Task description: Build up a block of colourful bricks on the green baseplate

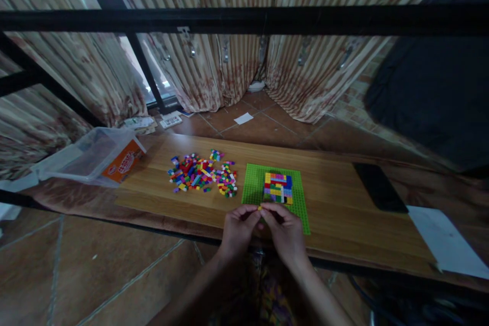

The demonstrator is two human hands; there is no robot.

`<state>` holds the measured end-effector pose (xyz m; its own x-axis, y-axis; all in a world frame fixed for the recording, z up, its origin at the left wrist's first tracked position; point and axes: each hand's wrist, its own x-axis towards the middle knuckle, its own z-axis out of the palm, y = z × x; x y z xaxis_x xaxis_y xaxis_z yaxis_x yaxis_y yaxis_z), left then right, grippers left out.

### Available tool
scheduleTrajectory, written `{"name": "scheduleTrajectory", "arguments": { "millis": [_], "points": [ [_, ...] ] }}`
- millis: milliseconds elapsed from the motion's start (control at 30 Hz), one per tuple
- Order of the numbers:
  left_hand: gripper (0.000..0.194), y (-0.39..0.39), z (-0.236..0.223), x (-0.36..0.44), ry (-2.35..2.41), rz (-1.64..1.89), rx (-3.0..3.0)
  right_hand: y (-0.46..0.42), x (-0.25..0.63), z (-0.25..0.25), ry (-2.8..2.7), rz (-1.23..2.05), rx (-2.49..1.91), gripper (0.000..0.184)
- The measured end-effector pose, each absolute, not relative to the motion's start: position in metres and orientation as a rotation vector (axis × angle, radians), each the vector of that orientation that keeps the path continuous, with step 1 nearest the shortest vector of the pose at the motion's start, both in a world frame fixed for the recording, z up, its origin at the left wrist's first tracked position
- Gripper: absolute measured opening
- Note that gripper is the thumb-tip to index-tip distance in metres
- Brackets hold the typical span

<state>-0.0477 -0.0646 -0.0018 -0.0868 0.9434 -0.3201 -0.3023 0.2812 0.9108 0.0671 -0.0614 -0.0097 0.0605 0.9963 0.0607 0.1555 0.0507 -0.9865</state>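
At the near edge of the table (344, 188), both hands meet over the front of the green baseplate (254, 188). Left hand (237, 229) and right hand (287, 234) are each pinched shut, fingertips drawn together on one small yellow brick (260, 208) held between them, just above the plate's front edge. Looks like a two-handed hold for so tiny a piece: one steadies, the other turns or presses. Which hand bears the grip I cannot tell.

Baseplate lies flat, squared to the person, close in for easy reach. On its far half sits a low, flat patch of bricks (278, 187), rows of yellow, red, blue, purple, pressed down onto the studs.

Loose bricks (202, 173) are spread in a shallow heap to the left of the plate, well apart from it; spread thin, presumably so colours can be picked out at a glance. Further left, a clear plastic tub (89, 155) with an orange label lies tipped on its side at the table's end, mouth open, likely the bricks' container.

Dark phone (379, 187) lies flat at right, out of the working area. White paper (446, 242) beyond it runs off the table corner.

Hard to make out: the held brick's shape, mostly covered by fingertips; label wording; the built pattern. Dim light. Black bar (244, 19) crosses the upper view before the curtains (229, 61). Forearms cut off at the bottom.
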Motion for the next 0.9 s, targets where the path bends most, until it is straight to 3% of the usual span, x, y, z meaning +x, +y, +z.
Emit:
{"name": "scheduleTrajectory", "arguments": {
  "millis": [133,433,900],
  "points": [
    [0.023,-0.055,-0.009,-0.022,1.158,1.134,0.707,-0.046,0.097,-0.015,-1.391,0.844,-1.345,0.019],
    [0.055,-0.027,-0.015,-0.021,1.295,0.926,1.134,0.01,0.128,-0.007,-1.92,0.55,-1.298,0.019],
    [0.057,-0.026,-0.007,-0.013,1.301,0.825,1.29,0.007,0.136,-0.013,-1.758,0.522,-1.422,0.024]
  ]
}}
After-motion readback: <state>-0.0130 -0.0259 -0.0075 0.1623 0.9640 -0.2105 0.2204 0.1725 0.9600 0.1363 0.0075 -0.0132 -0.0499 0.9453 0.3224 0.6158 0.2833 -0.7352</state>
